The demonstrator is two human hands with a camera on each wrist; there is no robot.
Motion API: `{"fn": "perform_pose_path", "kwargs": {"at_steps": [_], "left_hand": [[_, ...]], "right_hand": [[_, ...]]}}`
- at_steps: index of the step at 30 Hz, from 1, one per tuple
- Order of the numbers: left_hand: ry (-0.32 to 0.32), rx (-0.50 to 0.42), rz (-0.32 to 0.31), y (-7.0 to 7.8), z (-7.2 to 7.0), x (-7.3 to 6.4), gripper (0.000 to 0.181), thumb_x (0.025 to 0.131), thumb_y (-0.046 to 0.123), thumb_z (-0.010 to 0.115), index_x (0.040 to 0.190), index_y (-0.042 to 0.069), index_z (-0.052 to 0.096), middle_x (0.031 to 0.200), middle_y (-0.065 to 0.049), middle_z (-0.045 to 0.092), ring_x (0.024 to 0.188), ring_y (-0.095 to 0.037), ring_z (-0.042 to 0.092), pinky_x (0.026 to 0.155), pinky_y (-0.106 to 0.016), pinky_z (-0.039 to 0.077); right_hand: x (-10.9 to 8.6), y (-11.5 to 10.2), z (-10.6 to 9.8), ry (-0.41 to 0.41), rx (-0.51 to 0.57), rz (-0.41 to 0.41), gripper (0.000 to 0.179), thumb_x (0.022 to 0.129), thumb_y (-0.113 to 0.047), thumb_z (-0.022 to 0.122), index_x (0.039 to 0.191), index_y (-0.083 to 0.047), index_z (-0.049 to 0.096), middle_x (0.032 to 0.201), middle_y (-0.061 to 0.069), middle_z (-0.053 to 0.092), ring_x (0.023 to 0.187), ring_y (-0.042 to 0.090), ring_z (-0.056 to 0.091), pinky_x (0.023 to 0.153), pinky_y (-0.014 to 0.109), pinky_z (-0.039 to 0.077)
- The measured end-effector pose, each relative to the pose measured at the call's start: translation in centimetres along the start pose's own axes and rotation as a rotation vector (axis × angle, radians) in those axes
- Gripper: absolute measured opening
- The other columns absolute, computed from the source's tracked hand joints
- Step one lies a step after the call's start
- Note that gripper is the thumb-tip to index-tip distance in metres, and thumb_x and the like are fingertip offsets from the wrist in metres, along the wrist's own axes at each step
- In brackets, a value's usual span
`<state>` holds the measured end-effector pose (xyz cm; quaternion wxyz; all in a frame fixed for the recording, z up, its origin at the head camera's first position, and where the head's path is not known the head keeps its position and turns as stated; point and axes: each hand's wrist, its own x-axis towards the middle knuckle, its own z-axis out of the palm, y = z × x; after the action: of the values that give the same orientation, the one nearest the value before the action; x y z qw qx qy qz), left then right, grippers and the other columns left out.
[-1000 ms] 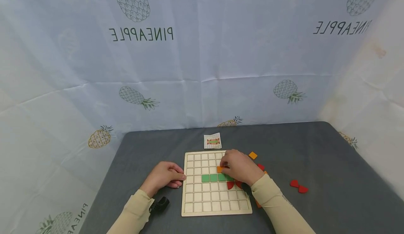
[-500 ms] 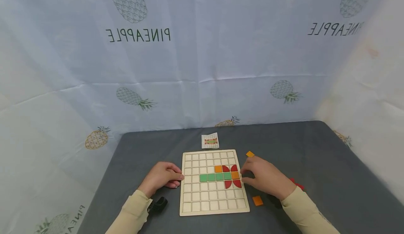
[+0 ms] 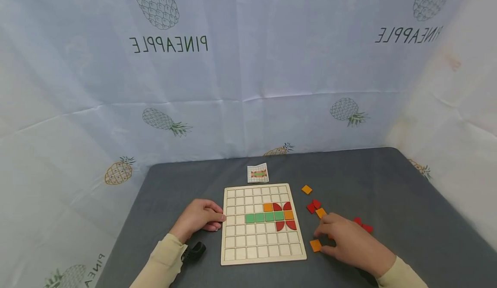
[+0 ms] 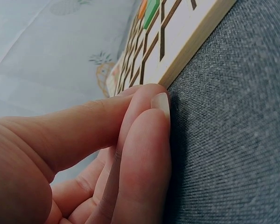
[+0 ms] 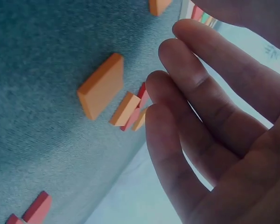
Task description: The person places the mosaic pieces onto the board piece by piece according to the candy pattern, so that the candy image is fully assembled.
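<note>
A pale wooden grid board point(image 3: 252, 241) lies flat on the table. Its right half bears a row of green tiles point(image 3: 259, 217), orange squares point(image 3: 288, 215) and red fan-shaped tiles point(image 3: 290, 225). My left hand point(image 3: 199, 215) holds the board's left edge, thumb and fingertips together at the rim in the left wrist view. Right of the board, my right hand point(image 3: 345, 238) reaches around a loose orange square tile point(image 3: 316, 245), its thumb and fingers apart. In the right wrist view this tile point(image 5: 157, 6) shows partly at the top, between thumb and fingertips, on the cloth.
A small pattern card point(image 3: 258, 173) lies behind the board. Loose red pieces point(image 3: 311, 208) and another orange tile point(image 3: 306, 189) lie to the board's right. Farther right are more red pieces point(image 3: 367, 228). A printed cloth point(image 3: 240, 72) hangs behind the grey table point(image 3: 186, 180).
My right hand has left the board and moved right and toward me, to the loose orange tile. An orange square now sits between the red pieces at the row's right end. The left hand stays put.
</note>
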<state>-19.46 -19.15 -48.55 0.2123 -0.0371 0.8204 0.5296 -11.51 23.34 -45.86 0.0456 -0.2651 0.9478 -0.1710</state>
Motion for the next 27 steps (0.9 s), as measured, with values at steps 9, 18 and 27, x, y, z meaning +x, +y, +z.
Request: {"fn": "perform_pose_path", "kwargs": {"at_steps": [9, 18, 27], "left_hand": [[-0.008, -0.017, 0.003, -0.16, -0.13, 0.01, 0.037, 0.082, 0.024, 0.087, 0.108, 0.003, 0.072, 0.087, -0.007, 0.079, 0.073, -0.017, 0.075, 0.066, -0.033, 0.065], [-0.015, -0.021, 0.021, -0.12, 0.06, -0.01, 0.038, 0.082, 0.023, 0.087, 0.109, 0.002, 0.071, 0.087, -0.007, 0.079, 0.072, -0.015, 0.075, 0.067, -0.034, 0.065], [-0.015, -0.019, 0.025, -0.01, -0.02, -0.15, 0.036, 0.083, 0.022, 0.086, 0.108, 0.001, 0.071, 0.086, -0.007, 0.079, 0.071, -0.014, 0.074, 0.066, -0.033, 0.065]], "right_hand": [[0.42, -0.25, 0.72, -0.006, -0.024, -0.021, 0.02, 0.079, -0.028, 0.088, 0.094, -0.033, 0.077, 0.089, -0.02, 0.056, 0.078, -0.005, 0.047, 0.063, 0.02, 0.049], [0.4, -0.04, 0.92, 0.007, -0.016, -0.028, 0.019, 0.078, -0.027, 0.089, 0.092, -0.033, 0.077, 0.087, -0.021, 0.054, 0.075, -0.006, 0.044, 0.061, 0.019, 0.046], [0.47, 0.1, 0.91, 0.015, -0.019, -0.037, 0.021, 0.077, -0.031, 0.09, 0.092, -0.036, 0.076, 0.088, -0.022, 0.055, 0.079, -0.005, 0.048, 0.064, 0.021, 0.05]]}}
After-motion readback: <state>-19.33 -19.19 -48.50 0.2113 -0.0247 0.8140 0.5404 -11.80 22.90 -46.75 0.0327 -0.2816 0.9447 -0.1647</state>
